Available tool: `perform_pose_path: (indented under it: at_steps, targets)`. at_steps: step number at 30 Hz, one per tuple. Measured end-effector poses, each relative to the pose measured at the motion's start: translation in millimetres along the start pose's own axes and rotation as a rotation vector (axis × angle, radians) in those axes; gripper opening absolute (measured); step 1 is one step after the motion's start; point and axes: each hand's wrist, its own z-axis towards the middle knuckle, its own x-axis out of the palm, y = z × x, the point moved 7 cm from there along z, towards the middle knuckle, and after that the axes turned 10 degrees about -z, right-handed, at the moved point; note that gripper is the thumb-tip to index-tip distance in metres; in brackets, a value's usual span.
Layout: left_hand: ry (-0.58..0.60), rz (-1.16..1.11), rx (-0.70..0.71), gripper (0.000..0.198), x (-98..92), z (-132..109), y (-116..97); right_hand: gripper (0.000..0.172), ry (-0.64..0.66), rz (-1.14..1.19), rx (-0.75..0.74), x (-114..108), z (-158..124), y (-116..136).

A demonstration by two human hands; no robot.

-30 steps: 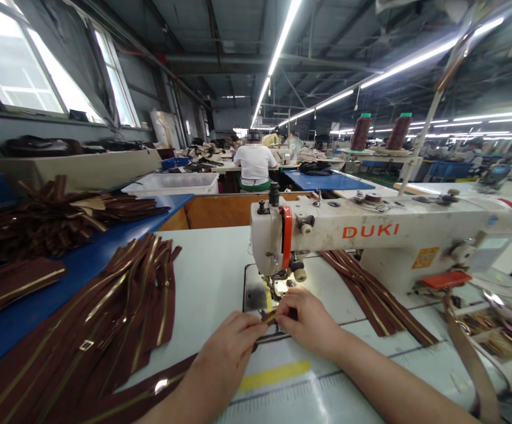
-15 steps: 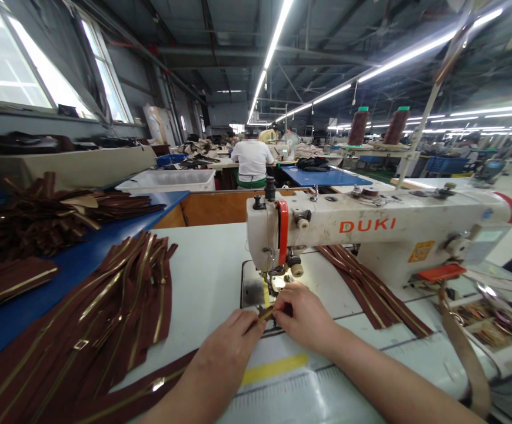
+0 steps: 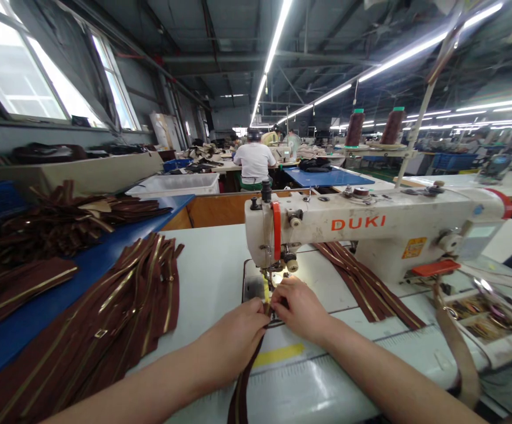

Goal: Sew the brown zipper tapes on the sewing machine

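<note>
My left hand (image 3: 233,338) and my right hand (image 3: 298,309) meet just in front of the presser foot (image 3: 273,277) of a white DUKI sewing machine (image 3: 379,229). Both pinch the end of a brown zipper strip (image 3: 240,383) with gold teeth. The strip runs from my fingers down toward me along the table edge. My fingers are closed on it and hide its tip under the needle.
A pile of brown zipper strips (image 3: 119,318) lies on the left of the white table (image 3: 212,265). More strips (image 3: 366,282) pass behind the machine arm. A blue side table (image 3: 30,306) holds further brown pieces. A person in a white shirt (image 3: 254,162) sits far ahead.
Both hands have moved forward toward the presser foot. The zipper strip now hangs straight down toward me instead of trailing off to the left.
</note>
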Motion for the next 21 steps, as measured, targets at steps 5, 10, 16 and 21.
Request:
perform_pose_path:
  at_steps: [5, 10, 16, 21]
  targets:
    - [-0.125, 0.008, 0.076, 0.027, 6.0, -9.1, 3.7, 0.011, -0.007, -0.022, -0.010, 0.3, -0.1, 1.0]
    - [-0.142, 0.003, 0.142, 0.029, 8.0, -14.6, 4.3, 0.012, -0.005, -0.037, 0.020, -0.9, 0.2, 0.8]
    - [-0.106, 0.093, 0.283, 0.028, 3.8, -13.7, 4.6, 0.011, -0.013, -0.033, 0.017, -0.6, 0.1, 0.9]
    - [-0.099, 0.279, 0.456, 0.037, 7.8, -19.7, 6.2, 0.011, -0.015, -0.051, 0.017, 0.4, 0.3, 0.5]
